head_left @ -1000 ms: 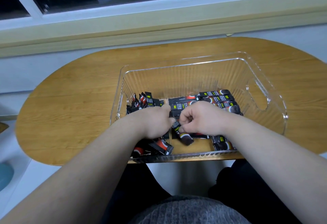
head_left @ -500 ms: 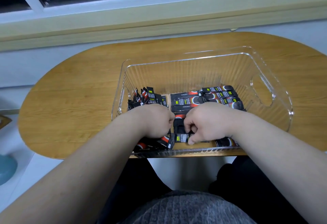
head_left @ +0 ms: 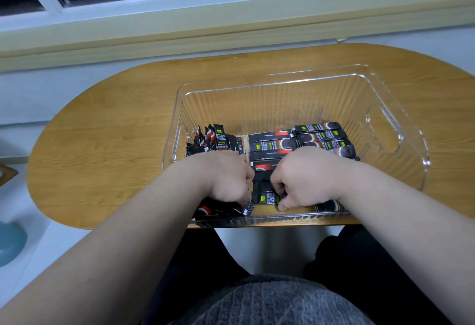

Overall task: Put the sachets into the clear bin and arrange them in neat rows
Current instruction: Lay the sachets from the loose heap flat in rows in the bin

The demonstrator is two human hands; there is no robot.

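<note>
A clear ribbed bin (head_left: 401, 109) stands on the wooden table (head_left: 108, 160). Several black sachets lie flat in rows (head_left: 318, 137) in its middle and right part. Other sachets stand loosely upright (head_left: 216, 139) at the left. Both my hands are inside the bin near its front wall. My right hand (head_left: 308, 178) has curled fingers pressing down on a flat sachet (head_left: 267, 197) in the near row. My left hand (head_left: 226, 175) is curled over a loose heap of sachets (head_left: 221, 209) at the front left; its fingertips are hidden.
The bin's far half is bare, and a handle cut-out (head_left: 383, 132) opens its right wall. The table's rounded left end lies beside the bin. A window sill (head_left: 180, 34) runs behind the table. A blue object (head_left: 10, 245) sits on the floor at left.
The sachet held tilted between both hands a second ago now lies flat in the near row. Both hands have dropped toward the bin's front wall.
</note>
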